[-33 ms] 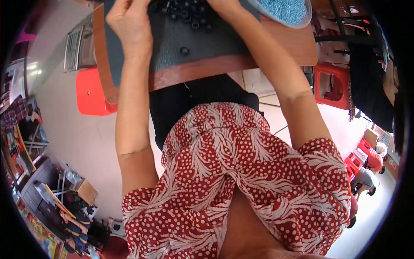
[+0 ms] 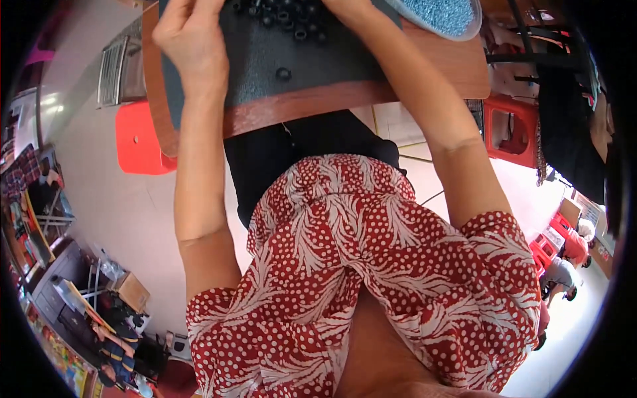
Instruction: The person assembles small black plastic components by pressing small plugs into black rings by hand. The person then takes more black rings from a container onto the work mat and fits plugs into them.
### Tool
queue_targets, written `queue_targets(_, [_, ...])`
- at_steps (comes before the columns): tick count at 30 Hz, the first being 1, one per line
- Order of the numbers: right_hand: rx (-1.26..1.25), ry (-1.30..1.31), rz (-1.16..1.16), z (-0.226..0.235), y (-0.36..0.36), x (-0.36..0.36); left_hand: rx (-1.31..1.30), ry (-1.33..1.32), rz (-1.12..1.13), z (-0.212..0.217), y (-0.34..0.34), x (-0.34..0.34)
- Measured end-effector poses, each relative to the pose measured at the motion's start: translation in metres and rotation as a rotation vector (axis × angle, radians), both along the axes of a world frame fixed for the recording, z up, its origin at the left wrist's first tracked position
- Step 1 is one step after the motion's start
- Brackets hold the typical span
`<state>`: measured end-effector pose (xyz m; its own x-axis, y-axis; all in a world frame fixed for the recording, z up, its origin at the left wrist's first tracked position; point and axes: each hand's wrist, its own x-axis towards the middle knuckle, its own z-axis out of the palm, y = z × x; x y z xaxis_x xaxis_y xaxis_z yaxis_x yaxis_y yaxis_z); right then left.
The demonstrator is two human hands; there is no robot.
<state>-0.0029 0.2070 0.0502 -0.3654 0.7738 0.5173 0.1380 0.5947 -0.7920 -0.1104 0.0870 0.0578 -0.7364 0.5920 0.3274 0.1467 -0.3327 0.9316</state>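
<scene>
My left hand (image 2: 192, 40) is at the top edge over the left part of a dark mat (image 2: 332, 69), its fingers curled in. The fingertips are cut off, so whatever they hold does not show. My right hand (image 2: 346, 8) reaches past the same edge to the right, and only its wrist side is visible. Between the hands lies a loose pile of small black ring-shaped pieces (image 2: 300, 34). One more black ring (image 2: 283, 73) sits apart from them, closer to me.
A clear tub (image 2: 474, 30) of small light-blue pieces stands at the brown table's (image 2: 292, 111) right. Red stools (image 2: 136, 139) flank the table on both sides. Dark cloth (image 2: 564, 119) hangs at the right. Several people (image 2: 564, 275) sit in the right background.
My left hand and forearm have shifted slightly left and upward in the picture. The right hand has moved up a little. The black pieces look much the same.
</scene>
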Motion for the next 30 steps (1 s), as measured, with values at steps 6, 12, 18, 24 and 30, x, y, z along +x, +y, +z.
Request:
queue_targets(6, [-0.052, -0.079, -0.029, 0.005, -0.001, 0.010, 0.112, 0.157, 0.112, -0.005, -0.080, 0.011])
queue_targets(12, [0.000, -0.136, -0.070, 0.015, -0.003, 0.007, -0.519, 0.763, -0.254, -0.071, -0.154, 0.053])
queue_targets(18, [-0.047, -0.091, 0.025, 0.026, -0.007, 0.007, -0.820, 1.336, -0.491, -0.165, -0.122, 0.063])
queue_targets(24, [0.073, -0.162, -0.064, 0.024, -0.005, 0.014, -0.667, 1.467, -0.498, -0.194, -0.117, 0.068])
queue_targets(30, [0.597, -0.139, 0.173, 0.004, -0.013, -0.019, -0.615, 1.327, -0.466, -0.184, -0.119, 0.066])
